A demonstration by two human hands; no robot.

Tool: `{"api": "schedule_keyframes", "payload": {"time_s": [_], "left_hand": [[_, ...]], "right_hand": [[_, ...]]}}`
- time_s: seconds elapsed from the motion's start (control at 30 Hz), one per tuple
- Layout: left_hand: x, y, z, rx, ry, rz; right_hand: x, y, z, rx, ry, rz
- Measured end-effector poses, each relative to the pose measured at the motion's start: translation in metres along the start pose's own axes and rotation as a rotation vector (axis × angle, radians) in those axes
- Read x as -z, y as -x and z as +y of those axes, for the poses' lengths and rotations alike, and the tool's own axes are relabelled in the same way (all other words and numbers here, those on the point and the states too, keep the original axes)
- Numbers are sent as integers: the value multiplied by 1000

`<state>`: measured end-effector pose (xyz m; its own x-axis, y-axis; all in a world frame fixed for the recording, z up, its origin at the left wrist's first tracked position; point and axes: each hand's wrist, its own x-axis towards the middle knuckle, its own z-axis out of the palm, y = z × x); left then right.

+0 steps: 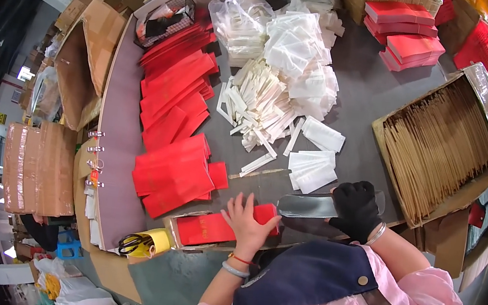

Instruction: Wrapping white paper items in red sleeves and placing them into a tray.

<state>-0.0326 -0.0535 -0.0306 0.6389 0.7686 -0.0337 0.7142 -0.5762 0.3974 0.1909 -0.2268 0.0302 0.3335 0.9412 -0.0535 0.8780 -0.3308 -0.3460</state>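
Near the front edge of the table, my bare left hand (249,227) rests with spread fingers on a flat red packet (205,229). That packet lies in a shallow, cardboard-edged holder (173,231). My right hand (355,210), in a black glove, is closed on a clear plastic sleeve (308,207), and part of the sleeve sticks out beyond the glove on the right. Its fingertips are hard to make out. Just beyond the sleeve lie fanned white paper packets (313,170). Overlapping red envelopes (175,174) lie to the left of my left hand.
White strips (257,101) and plastic-wrapped white packets (302,48) are heaped mid-table. An open carton of brown card pieces (441,149) stands at right. Red stacks (407,35) sit at the far right. A yellow holder with black-handled scissors (147,244) is at the near left corner.
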Motion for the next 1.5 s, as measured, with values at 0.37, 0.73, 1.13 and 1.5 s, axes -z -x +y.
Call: {"api": "schedule_keyframes", "payload": {"time_s": [0.37,0.73,1.13,1.5], "left_hand": [[3,-2,-5,5,160,-38],[-8,-114,-40,-275,49,154],[-1,-114,-32,-232,329,-31],[-5,-97,11,-75,578,-98]], "right_hand": [[-44,-32,-28,173,-86,-207],[-11,4,65,-101,-214,407],[-8,121,240,-814,125,431],[4,107,235,-899,-124,427]]}}
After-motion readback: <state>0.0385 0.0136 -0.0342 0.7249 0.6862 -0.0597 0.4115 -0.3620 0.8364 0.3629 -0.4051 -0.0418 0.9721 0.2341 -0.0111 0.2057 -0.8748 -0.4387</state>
